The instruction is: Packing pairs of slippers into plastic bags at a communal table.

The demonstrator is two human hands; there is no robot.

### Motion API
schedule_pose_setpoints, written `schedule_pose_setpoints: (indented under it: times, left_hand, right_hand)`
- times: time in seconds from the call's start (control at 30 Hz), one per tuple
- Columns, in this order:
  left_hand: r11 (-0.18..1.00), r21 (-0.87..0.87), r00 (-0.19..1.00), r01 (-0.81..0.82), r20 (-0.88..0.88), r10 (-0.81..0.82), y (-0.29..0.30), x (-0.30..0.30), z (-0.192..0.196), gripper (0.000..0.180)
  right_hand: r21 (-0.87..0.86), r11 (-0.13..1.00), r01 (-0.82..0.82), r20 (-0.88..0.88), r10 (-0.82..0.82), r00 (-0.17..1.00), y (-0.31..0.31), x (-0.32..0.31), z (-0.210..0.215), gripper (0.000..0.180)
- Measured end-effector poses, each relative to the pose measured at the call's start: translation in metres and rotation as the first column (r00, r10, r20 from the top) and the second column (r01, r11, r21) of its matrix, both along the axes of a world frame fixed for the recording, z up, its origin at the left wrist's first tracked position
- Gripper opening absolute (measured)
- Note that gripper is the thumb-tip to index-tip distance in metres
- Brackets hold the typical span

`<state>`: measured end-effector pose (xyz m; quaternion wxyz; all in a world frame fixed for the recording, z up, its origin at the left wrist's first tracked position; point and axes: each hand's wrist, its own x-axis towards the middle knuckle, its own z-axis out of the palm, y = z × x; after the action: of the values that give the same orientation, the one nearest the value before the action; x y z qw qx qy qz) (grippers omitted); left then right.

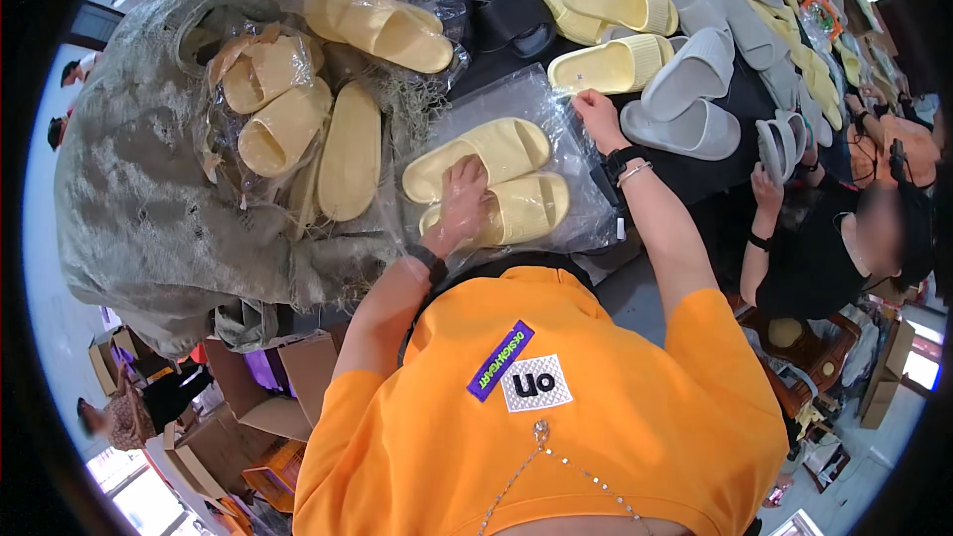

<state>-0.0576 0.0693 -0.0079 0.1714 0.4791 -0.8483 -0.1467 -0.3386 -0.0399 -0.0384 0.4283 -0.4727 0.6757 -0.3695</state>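
A pair of pale yellow slide sandals lies side by side inside a clear plastic bag on the dark table in front of me. My left hand is inside the bag, pressing on the nearer sandal. My right hand pinches the bag's far edge near its top corner. I wear an orange shirt and a dark wristband on each wrist.
A large grey woven sack at left holds several bagged yellow slides. Loose yellow, grey and black slides cover the table beyond. A person in black holding grey slides works at right. Cardboard boxes stand on the floor lower left.
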Motion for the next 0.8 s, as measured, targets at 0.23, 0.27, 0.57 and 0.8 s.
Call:
schedule_pose_setpoints:
  times: [0.23, 0.27, 0.57, 0.8]
  left_hand:
    - [0.963, -0.118, 0.969, -0.244, 0.017, 0.248, 0.006, 0.016, -0.026, 0.045]
    - [0.954, -0.133, 0.962, -0.269, 0.006, 0.272, 0.004, 0.015, -0.027, 0.045]
    - [0.989, -0.121, 0.996, -0.08, 0.013, 0.083, -0.002, -0.013, -0.021, 0.041]
    - [0.996, -0.018, 0.956, 0.083, 0.282, -0.075, 0.016, 0.056, -0.002, 0.033]
  right_hand:
    - [-0.33, 0.943, -0.044, -0.249, -0.042, 0.968, 0.026, 0.002, 0.023, 0.028]
    - [-0.376, 0.916, -0.137, -0.364, -0.01, 0.931, 0.042, 0.001, 0.028, 0.028]
    - [-0.052, 0.853, -0.52, -0.736, 0.319, 0.597, 0.149, 0.013, 0.001, 0.054]
    - [-0.048, 0.856, -0.515, -0.83, 0.253, 0.498, 0.149, 0.014, -0.007, 0.057]
